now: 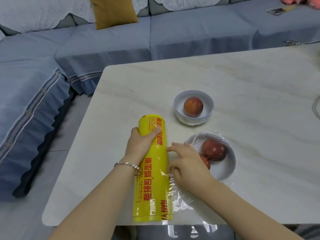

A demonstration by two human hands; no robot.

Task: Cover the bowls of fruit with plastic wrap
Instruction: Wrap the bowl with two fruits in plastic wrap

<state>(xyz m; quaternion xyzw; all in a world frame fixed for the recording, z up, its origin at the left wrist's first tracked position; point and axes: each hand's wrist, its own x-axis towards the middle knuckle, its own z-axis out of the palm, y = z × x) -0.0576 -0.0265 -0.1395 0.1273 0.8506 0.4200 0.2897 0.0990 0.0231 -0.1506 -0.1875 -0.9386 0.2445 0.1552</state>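
Nearby, a blue sofa (103, 44) stands behind the white marble table (259, 84). The left hand (141, 144) grips the yellow roll of plastic wrap (154, 179) lying on it. The right hand (187, 163) rests on the clear film (183, 201), hiding part of the near white bowl (226, 167) of red fruit (214, 150); whether it pinches is unclear. A far white bowl (210, 101) holds one orange fruit (193, 106).

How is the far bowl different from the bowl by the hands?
The far bowl holds one orange-red fruit; the near bowl holds two darker red fruits. The far bowl looks tightly sealed already; the near bowl's plastic wrap is loose, crinkled, and runs to the yellow roll. The right hand reaches over the near bowl; nothing touches the far bowl. Both are white and round.
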